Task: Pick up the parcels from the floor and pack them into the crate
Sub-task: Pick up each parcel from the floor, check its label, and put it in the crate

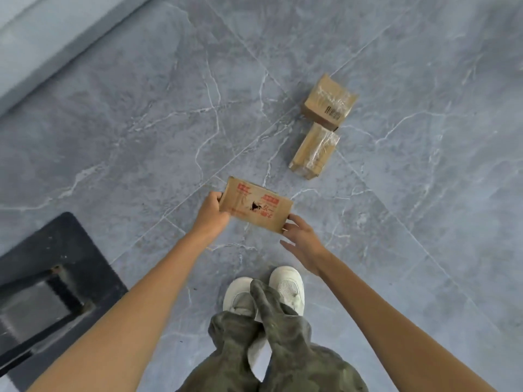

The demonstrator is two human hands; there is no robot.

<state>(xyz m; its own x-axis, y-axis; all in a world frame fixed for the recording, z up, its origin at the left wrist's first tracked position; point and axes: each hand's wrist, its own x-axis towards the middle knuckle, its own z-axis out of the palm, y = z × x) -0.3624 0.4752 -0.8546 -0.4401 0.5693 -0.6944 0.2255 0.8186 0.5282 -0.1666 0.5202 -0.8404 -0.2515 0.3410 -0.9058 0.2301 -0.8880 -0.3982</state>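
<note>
A flat cardboard parcel with red print (256, 205) is in front of me, just above my feet. My left hand (210, 210) grips its left end, fingers curled over the edge. My right hand (301, 241) touches its right corner with relaxed, spread fingers. Two more taped cardboard parcels lie on the grey marble floor farther off to the right: a squarish parcel with a barcode (329, 101) and, just below it, a narrow parcel (314, 151). No crate is recognisable in view.
A black platform or base with a metal frame (56, 284) sits at the lower left, close to my left arm. A pale wall or ledge (56, 32) runs along the upper left. My white shoes (287, 288) stand just below the held parcel.
</note>
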